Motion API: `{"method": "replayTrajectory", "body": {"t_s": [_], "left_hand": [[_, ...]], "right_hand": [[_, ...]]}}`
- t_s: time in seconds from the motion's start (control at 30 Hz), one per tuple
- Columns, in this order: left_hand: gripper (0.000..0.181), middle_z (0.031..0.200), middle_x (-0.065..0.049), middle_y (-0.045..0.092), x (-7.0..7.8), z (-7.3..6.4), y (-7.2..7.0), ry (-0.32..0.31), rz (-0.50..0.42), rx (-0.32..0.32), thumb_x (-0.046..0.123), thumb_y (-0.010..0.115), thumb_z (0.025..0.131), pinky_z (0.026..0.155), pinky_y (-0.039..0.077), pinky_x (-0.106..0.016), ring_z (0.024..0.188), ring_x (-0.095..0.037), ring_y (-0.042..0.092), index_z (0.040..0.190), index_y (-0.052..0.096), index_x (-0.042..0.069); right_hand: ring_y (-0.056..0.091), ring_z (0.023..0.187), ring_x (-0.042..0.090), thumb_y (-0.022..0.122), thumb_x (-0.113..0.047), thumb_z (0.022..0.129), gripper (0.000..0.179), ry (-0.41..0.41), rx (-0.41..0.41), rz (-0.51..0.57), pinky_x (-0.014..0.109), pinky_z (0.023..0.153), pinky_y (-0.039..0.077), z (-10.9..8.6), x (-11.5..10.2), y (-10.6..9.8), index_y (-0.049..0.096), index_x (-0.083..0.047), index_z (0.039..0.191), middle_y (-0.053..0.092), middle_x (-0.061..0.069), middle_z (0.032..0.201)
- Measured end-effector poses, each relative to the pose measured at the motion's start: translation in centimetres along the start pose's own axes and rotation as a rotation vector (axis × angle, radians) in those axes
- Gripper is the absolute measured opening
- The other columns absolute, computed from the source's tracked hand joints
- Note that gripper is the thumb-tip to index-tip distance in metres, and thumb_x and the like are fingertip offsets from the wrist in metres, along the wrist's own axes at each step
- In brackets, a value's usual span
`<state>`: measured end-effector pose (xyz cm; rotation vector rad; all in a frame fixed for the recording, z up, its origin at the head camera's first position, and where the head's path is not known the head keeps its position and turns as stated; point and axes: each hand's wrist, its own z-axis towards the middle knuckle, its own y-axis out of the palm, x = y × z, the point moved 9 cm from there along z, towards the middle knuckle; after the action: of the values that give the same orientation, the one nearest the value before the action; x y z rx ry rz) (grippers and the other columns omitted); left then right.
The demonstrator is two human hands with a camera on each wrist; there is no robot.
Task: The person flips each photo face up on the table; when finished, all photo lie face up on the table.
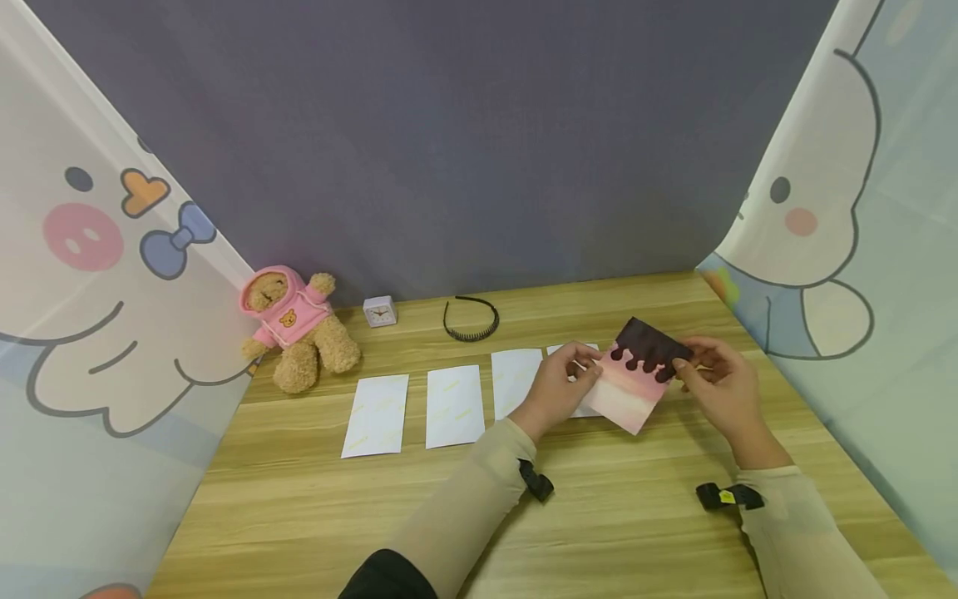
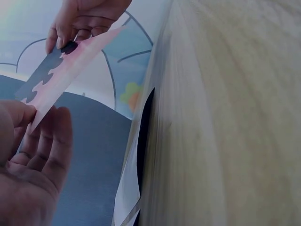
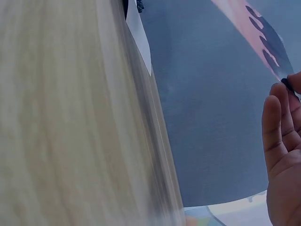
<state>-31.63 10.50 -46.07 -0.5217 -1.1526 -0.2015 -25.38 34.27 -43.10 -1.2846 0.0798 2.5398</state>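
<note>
A pink card (image 1: 627, 391) with a dark, dripping-chocolate pattern along one end is held up tilted above the right side of the table. My left hand (image 1: 557, 384) pinches its left edge between thumb and fingers. At the dark corner on the opposite side, my right hand (image 1: 720, 384) pinches it too. In the left wrist view the card (image 2: 70, 68) stretches between both hands. Behind it, one white card (image 1: 584, 406) on the table is partly covered by the left hand and the pink card.
Three more white cards with faint yellow marks, such as the leftmost card (image 1: 376, 416), lie in a row leftward. Behind them are a black headband (image 1: 471, 336), a small white clock (image 1: 380, 312) and a teddy bear (image 1: 299, 329) in a pink hoodie. A grey panel (image 1: 449, 150) rises at the back.
</note>
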Motion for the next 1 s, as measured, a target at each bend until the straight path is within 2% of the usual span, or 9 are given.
{"method": "replayTrajectory", "body": {"t_s": [0.1, 0.2, 0.27, 0.33, 0.43, 0.53, 0.6, 0.83, 1.0], "left_hand": [[0.013, 0.1, 0.008, 0.065, 0.1, 0.1, -0.4, 0.007, 0.018, 0.035, 0.019, 0.067, 0.106, 0.057, 0.049, -0.022, 0.076, -0.007, 0.062, 0.118, 0.071, 0.019], [0.012, 0.098, 0.01, 0.065, 0.1, 0.2, -0.6, 0.006, 0.033, 0.051, 0.019, 0.068, 0.105, 0.058, 0.05, -0.021, 0.075, -0.005, 0.062, 0.116, 0.073, 0.019], [0.012, 0.096, 0.01, 0.065, 0.1, 0.2, -0.6, 0.006, 0.035, 0.054, 0.019, 0.069, 0.104, 0.058, 0.049, -0.021, 0.074, -0.005, 0.061, 0.115, 0.075, 0.019], [0.012, 0.094, 0.011, 0.066, 0.2, 0.2, -0.6, 0.012, 0.037, 0.05, 0.019, 0.071, 0.103, 0.057, 0.048, -0.021, 0.073, -0.005, 0.061, 0.114, 0.076, 0.019], [0.009, 0.09, 0.013, 0.068, 0.3, 0.2, -0.6, 0.017, 0.042, 0.05, 0.019, 0.072, 0.102, 0.057, 0.047, -0.021, 0.071, -0.006, 0.061, 0.11, 0.078, 0.019], [0.007, 0.085, 0.015, 0.07, 0.2, 0.2, -0.6, 0.012, 0.056, 0.054, 0.019, 0.074, 0.101, 0.059, 0.048, -0.021, 0.071, -0.005, 0.061, 0.106, 0.078, 0.019], [0.006, 0.084, 0.015, 0.071, 0.2, 0.2, -0.7, 0.005, 0.051, 0.058, 0.02, 0.075, 0.1, 0.06, 0.049, -0.021, 0.071, -0.005, 0.061, 0.105, 0.078, 0.019], [0.011, 0.091, 0.011, 0.07, 0.0, 0.0, -0.9, -0.015, -0.001, 0.046, 0.028, 0.071, 0.103, 0.065, 0.053, -0.024, 0.078, -0.007, 0.062, 0.112, 0.074, 0.022], [0.022, 0.102, 0.01, 0.068, -0.3, -0.1, -0.9, -0.038, -0.033, 0.033, 0.033, 0.072, 0.102, 0.069, 0.054, -0.026, 0.083, -0.008, 0.062, 0.121, 0.071, 0.022]], "right_hand": [[0.066, 0.072, 0.007, 0.067, 0.025, 0.087, 0.027, 0.028, 0.01, 0.013, 0.019, 0.053, 0.054, 0.0, 0.3, -0.1, 0.06, 0.022, 0.112, 0.07, 0.0, 0.091], [0.066, 0.08, 0.004, 0.071, 0.022, 0.086, 0.034, 0.063, -0.028, -0.086, 0.016, 0.06, 0.053, -0.2, 0.7, 0.1, 0.063, 0.018, 0.119, 0.072, -0.005, 0.097], [0.065, 0.083, 0.005, 0.074, 0.021, 0.085, 0.043, 0.076, -0.081, -0.171, 0.015, 0.063, 0.05, -0.2, 1.0, 0.5, 0.064, 0.014, 0.126, 0.072, 0.0, 0.099], [0.064, 0.085, 0.008, 0.075, 0.02, 0.084, 0.052, 0.074, -0.144, -0.213, 0.018, 0.062, 0.047, -0.3, 1.1, 1.0, 0.063, 0.011, 0.133, 0.072, 0.01, 0.1], [0.062, 0.083, 0.011, 0.074, 0.023, 0.082, 0.058, 0.041, -0.202, -0.175, 0.022, 0.058, 0.044, -0.4, 0.7, 1.6, 0.06, 0.011, 0.137, 0.07, 0.018, 0.099], [0.063, 0.079, 0.011, 0.071, 0.025, 0.083, 0.054, 0.013, -0.223, -0.1, 0.023, 0.057, 0.043, -0.4, 0.2, 1.7, 0.061, 0.012, 0.135, 0.071, 0.012, 0.096], [0.062, 0.075, 0.009, 0.069, 0.025, 0.086, 0.048, 0.008, -0.22, -0.082, 0.021, 0.057, 0.045, -0.5, 0.2, 1.6, 0.062, 0.013, 0.132, 0.071, 0.006, 0.093], [0.063, 0.066, 0.006, 0.068, 0.018, 0.091, 0.024, 0.082, -0.128, -0.105, 0.018, 0.058, 0.049, -0.5, 0.7, 0.7, 0.067, 0.015, 0.114, 0.074, 0.004, 0.084], [0.063, 0.063, 0.004, 0.067, 0.017, 0.092, 0.014, 0.133, -0.064, -0.009, 0.016, 0.055, 0.05, -0.5, 0.9, 0.2, 0.064, 0.016, 0.106, 0.075, -0.004, 0.081]]}}
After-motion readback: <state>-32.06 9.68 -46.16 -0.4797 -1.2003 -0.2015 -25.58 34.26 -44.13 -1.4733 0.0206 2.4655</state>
